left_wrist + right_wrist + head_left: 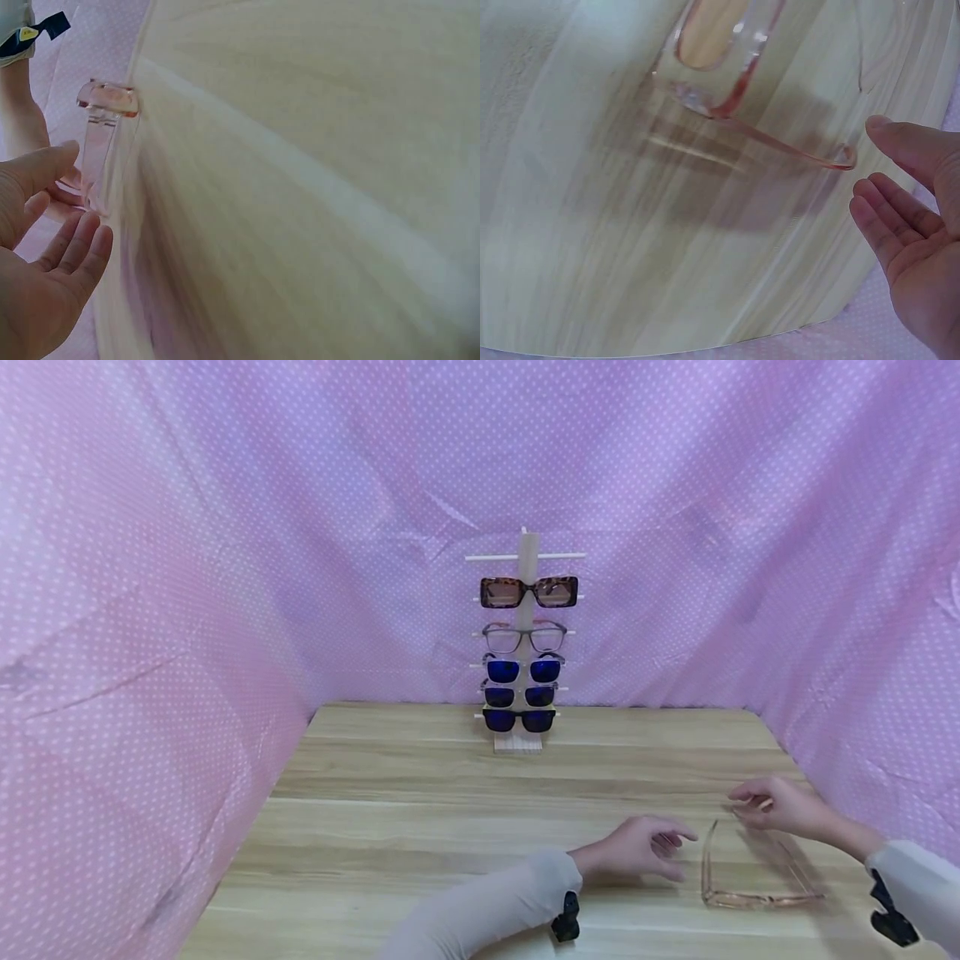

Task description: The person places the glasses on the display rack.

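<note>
A pair of clear pinkish eyeglasses (765, 901) rests on the wooden table at the right, temples unfolded and pointing away from me. Just left of one temple is my left hand (637, 846), fingers loosely bent with a narrow gap to the glasses. My right hand (787, 810) hovers beyond the temple tips, thumb and fingers apart. In the right wrist view, the right hand (922, 217) is separate from the temple tip (845, 157). The left wrist view has the left hand (52, 255) partly overlapping the glasses (109, 97); neither hand holds anything.
At the table's back stands a wooden display rack (528, 556) with white pegs. It carries tortoiseshell sunglasses (528, 592), grey-framed glasses (522, 637) and several blue-lensed sunglasses (518, 721) lower down. Pink dotted cloth (375, 485) surrounds the wooden table (390, 843) at the back and sides.
</note>
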Action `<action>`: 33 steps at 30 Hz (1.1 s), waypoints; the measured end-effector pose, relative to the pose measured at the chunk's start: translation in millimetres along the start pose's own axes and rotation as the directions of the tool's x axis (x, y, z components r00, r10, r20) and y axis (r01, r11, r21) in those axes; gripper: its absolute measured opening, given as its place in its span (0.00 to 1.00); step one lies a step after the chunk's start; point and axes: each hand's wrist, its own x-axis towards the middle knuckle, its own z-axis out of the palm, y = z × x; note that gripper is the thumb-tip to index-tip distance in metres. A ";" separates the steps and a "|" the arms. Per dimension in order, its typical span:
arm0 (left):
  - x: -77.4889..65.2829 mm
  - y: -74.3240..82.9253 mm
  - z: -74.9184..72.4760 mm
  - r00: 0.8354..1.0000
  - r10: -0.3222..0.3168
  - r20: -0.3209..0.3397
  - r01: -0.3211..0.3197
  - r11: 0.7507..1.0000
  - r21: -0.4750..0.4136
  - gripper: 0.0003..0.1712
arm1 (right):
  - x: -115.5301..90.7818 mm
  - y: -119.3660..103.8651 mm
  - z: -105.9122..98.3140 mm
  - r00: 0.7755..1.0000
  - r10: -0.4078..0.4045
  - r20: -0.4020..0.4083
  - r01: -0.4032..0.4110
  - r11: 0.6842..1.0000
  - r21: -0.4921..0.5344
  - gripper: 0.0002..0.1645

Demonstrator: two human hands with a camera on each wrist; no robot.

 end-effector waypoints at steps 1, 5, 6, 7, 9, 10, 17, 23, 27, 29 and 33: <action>0.1 -0.1 1.5 1.000 0.004 0.010 -0.004 1.000 0.006 0.33 | -0.8 -0.1 -0.1 1.000 0.005 0.003 -0.005 1.000 -0.003 0.18; 0.0 1.0 7.1 0.999 0.008 0.043 -0.011 0.998 0.068 0.33 | -3.7 0.7 -0.8 1.000 0.026 0.014 -0.026 1.000 0.001 0.21; -0.3 1.7 8.1 0.999 0.010 0.046 -0.014 0.996 0.088 0.33 | -4.5 1.2 -1.5 0.999 0.030 0.019 -0.030 1.000 0.009 0.22; -0.2 2.3 9.1 0.999 0.009 0.049 -0.014 0.995 0.100 0.33 | -5.2 1.8 -1.8 0.999 0.028 0.019 -0.029 1.000 0.012 0.21; -0.1 3.9 10.7 0.999 0.007 0.052 -0.014 0.992 0.125 0.32 | -6.4 3.4 -2.1 1.000 0.006 0.012 -0.006 0.999 0.031 0.20; 0.4 4.6 11.4 0.999 0.002 0.054 -0.009 0.991 0.133 0.32 | -7.1 4.0 -2.4 1.000 -0.012 0.011 0.012 0.999 0.039 0.20; 5.2 10.9 15.9 0.996 -0.023 0.083 0.007 0.982 0.190 0.31 | -12.5 5.5 -3.7 0.997 -0.076 0.025 0.075 0.996 0.039 0.22; 7.9 15.4 24.8 0.996 -0.023 0.083 -0.001 0.963 0.269 0.30 | -14.5 1.3 -4.3 0.998 -0.017 0.064 0.015 0.999 0.036 0.20; 8.4 17.8 29.2 0.997 -0.033 0.063 0.013 0.955 0.295 0.27 | -13.5 -2.6 -3.3 0.996 0.003 0.084 -0.007 0.999 0.048 0.19; 8.5 18.6 30.0 0.998 -0.037 0.057 0.019 0.956 0.293 0.25 | -11.9 -4.9 -4.0 0.995 -0.001 0.099 -0.005 0.998 0.066 0.18; 8.1 18.5 29.8 0.999 -0.031 0.036 0.019 0.959 0.284 0.21 | -7.9 -7.8 -4.4 0.994 -0.030 0.102 0.020 0.996 0.092 0.17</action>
